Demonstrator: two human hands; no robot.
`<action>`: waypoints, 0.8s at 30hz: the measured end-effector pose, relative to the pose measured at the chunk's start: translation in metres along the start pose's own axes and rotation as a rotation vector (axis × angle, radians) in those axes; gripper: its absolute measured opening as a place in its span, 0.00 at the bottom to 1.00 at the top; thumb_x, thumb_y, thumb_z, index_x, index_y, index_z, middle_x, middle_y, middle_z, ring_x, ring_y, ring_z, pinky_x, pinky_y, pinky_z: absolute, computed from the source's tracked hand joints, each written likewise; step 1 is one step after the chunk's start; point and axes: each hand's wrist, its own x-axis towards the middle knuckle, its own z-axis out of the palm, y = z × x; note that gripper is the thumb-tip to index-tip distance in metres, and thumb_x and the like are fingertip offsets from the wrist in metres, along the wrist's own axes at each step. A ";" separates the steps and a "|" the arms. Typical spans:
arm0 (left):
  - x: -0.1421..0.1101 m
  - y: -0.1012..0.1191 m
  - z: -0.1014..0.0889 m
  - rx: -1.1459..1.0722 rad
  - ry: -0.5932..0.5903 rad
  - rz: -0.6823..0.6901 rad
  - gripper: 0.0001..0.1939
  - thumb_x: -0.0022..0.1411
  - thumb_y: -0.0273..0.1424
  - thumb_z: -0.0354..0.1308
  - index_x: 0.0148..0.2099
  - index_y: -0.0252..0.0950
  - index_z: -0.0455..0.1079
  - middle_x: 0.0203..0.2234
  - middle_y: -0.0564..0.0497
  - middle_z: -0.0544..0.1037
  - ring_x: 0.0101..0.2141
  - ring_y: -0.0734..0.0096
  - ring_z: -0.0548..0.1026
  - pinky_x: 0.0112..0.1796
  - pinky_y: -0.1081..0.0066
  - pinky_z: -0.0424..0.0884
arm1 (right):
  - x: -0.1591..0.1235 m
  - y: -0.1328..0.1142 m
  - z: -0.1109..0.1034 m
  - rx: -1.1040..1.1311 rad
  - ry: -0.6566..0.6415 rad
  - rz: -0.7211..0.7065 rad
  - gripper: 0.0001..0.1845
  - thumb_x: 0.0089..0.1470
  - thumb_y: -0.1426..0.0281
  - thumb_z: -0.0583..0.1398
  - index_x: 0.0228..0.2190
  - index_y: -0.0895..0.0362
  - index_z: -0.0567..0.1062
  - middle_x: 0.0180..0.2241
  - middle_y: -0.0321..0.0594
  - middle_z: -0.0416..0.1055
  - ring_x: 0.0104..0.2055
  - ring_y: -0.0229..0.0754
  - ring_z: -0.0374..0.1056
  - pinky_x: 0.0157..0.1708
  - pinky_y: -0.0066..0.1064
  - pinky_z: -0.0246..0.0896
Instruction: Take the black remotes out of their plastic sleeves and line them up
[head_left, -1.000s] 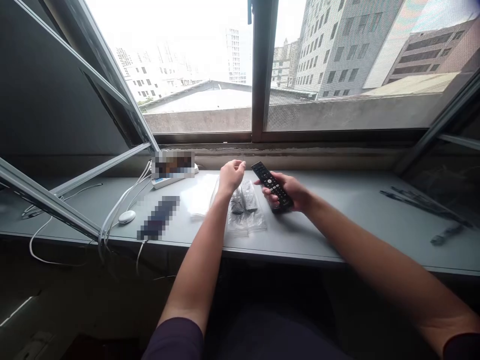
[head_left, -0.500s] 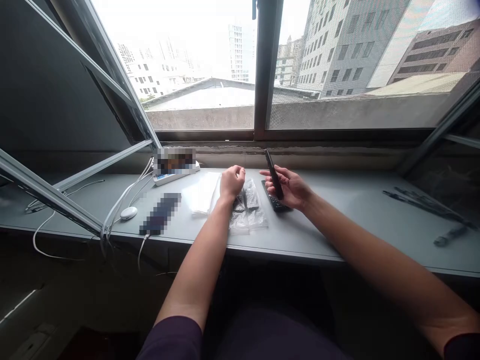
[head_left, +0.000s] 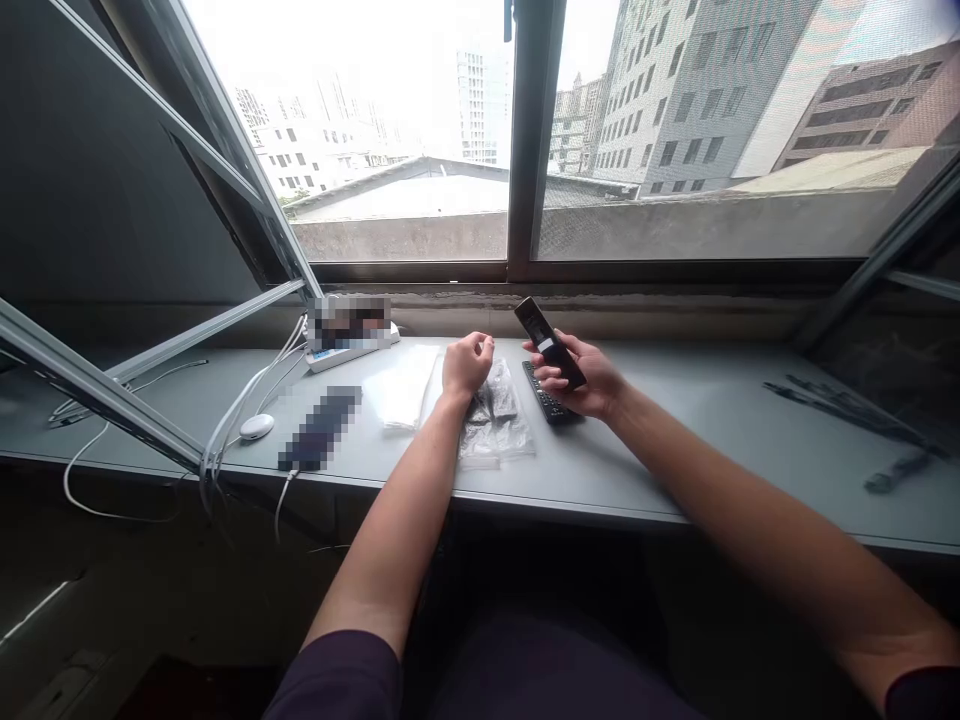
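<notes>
One black remote (head_left: 540, 333) is lifted, white label showing, clamped in the right hand (head_left: 594, 377), right of the clear bags (head_left: 510, 438). Second remote (head_left: 551, 406) lies flat just right of them, not in hand. Left hand (head_left: 466, 366) curled over their left side; can't tell if it grips anything.

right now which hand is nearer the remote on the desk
Right. The right hand is close to the desk remote, holding another remote; the left hand is farther left, by plastic bags.
</notes>
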 end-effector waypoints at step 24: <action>-0.003 -0.001 -0.002 0.200 -0.012 0.107 0.14 0.74 0.39 0.58 0.42 0.39 0.82 0.23 0.52 0.77 0.26 0.67 0.72 0.32 0.67 0.62 | 0.004 0.000 0.001 0.072 0.154 -0.085 0.12 0.73 0.65 0.59 0.49 0.58 0.78 0.33 0.46 0.77 0.32 0.45 0.75 0.30 0.35 0.82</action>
